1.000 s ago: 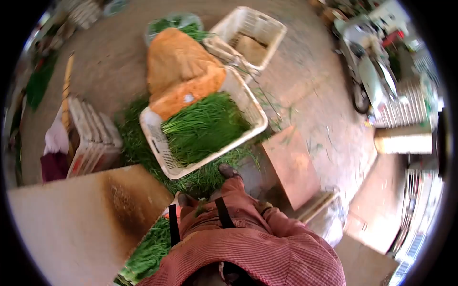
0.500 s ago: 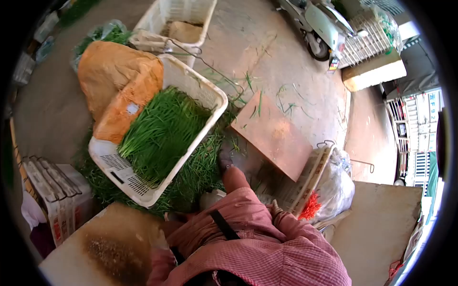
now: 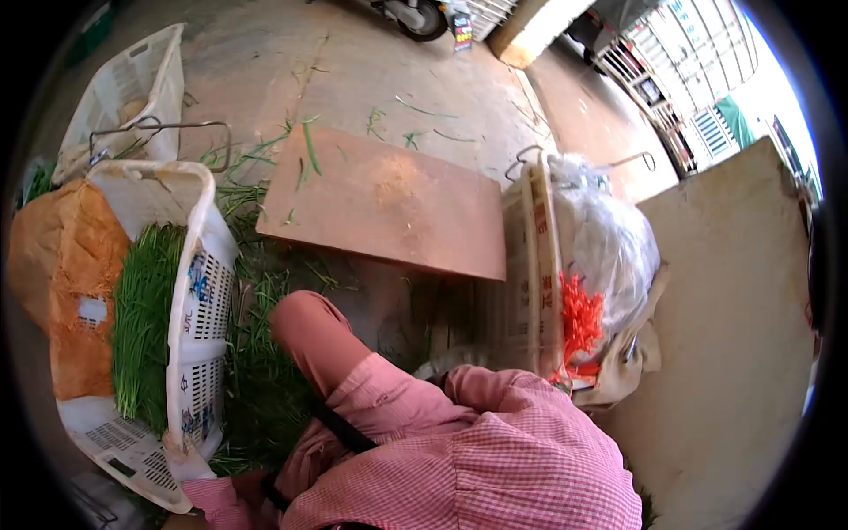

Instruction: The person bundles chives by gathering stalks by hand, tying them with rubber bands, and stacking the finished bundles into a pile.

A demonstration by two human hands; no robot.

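My left hand (image 3: 184, 461), partly visible past its pink checked cuff, is at the near lower corner of a white plastic basket (image 3: 205, 199). It seems to touch the rim; its fingers are too blurred to make out. In the basket lies a thick bundle of long green chives or similar leaves (image 3: 146, 322), beside an orange-brown cloth sack (image 3: 75, 256). My right sleeve (image 3: 495, 389) reaches forward beside my raised knee, near the stacked white crates, and the right hand is hidden.
A brown board (image 3: 389, 203) stands ahead, scattered with leaf bits. To the right are white crates (image 3: 534, 265), a clear plastic bag (image 3: 609, 247), red ties (image 3: 579, 318) and a pale panel (image 3: 724, 353). Loose leaves (image 3: 261, 389) cover the floor by my leg. Another basket (image 3: 163, 88) stands behind.
My view has turned right, so the basket and sack now sit at the left edge. My left hand has come to the basket's near corner. My knee appears more bent and raised.
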